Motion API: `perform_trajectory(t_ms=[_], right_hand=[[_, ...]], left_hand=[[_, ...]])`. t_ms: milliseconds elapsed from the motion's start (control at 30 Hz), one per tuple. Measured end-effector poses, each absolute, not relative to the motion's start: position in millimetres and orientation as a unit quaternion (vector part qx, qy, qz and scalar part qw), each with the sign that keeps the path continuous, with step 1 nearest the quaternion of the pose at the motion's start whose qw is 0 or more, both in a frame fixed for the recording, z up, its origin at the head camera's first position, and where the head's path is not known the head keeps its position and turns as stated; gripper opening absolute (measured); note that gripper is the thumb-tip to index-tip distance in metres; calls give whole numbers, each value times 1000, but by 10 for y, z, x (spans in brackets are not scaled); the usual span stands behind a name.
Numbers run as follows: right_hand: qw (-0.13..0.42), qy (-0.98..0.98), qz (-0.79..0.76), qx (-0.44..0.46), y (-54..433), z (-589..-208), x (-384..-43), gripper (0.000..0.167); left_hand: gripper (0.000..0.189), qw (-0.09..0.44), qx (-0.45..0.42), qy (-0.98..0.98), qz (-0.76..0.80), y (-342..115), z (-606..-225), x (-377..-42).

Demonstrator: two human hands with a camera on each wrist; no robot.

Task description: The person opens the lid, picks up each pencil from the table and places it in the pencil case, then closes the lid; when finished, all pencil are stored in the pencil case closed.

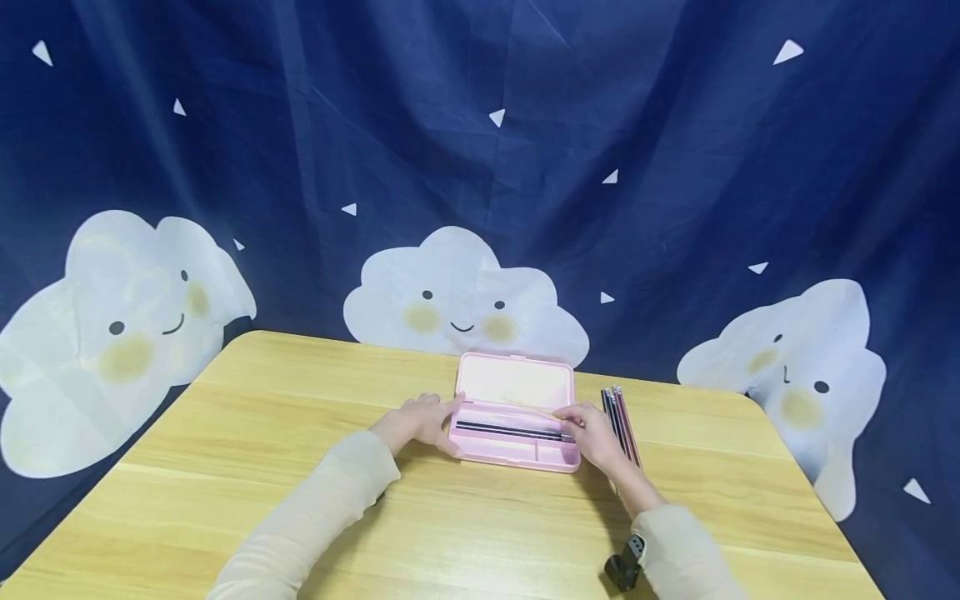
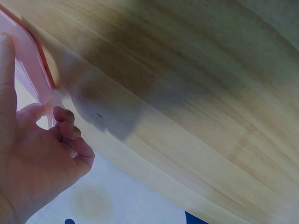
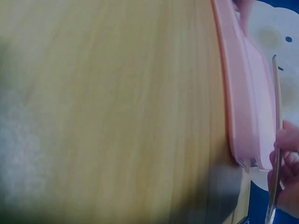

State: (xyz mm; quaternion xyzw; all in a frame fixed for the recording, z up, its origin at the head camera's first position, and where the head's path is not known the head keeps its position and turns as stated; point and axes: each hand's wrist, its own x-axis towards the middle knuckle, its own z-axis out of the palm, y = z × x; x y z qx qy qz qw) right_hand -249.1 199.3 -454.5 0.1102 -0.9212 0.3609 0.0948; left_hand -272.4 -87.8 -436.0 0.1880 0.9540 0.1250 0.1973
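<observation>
An open pink pencil case lies on the table with its lid tipped back. Dark pencils rest lengthwise in its long compartment. My left hand grips the case's left end between thumb and index finger, the other fingers curled beside it in the left wrist view. Over the right part of the case, my right hand pinches a tan pencil near one end. That pencil points left, held above the compartment. Just right of this hand lies a bunch of dark and reddish pencils, partly hidden by the wrist.
The wooden table has rounded far corners. Behind it hangs a dark blue curtain printed with white clouds and small triangles. A small black device is at the right wrist. A divider splits the case's front compartment.
</observation>
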Motion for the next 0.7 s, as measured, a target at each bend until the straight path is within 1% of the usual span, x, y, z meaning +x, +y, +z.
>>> perform_trajectory(t_ms=[133, 300, 500, 700], right_hand=[[85, -928, 336, 137, 1905, -4566, -2506, 17], [94, -928, 321, 167, 1791, -4587, -2530, 17], [88, -929, 297, 201, 1682, -4618, -2574, 16], [93, -930, 278, 224, 1590, -4585, -2589, 15]], left_hand=[[103, 197, 189, 954, 127, -876, -4355, -2724], [102, 200, 186, 954, 123, -878, -4351, -2725], [102, 199, 182, 954, 127, -879, -4343, -2714], [101, 197, 186, 954, 129, -863, -4336, -2722]])
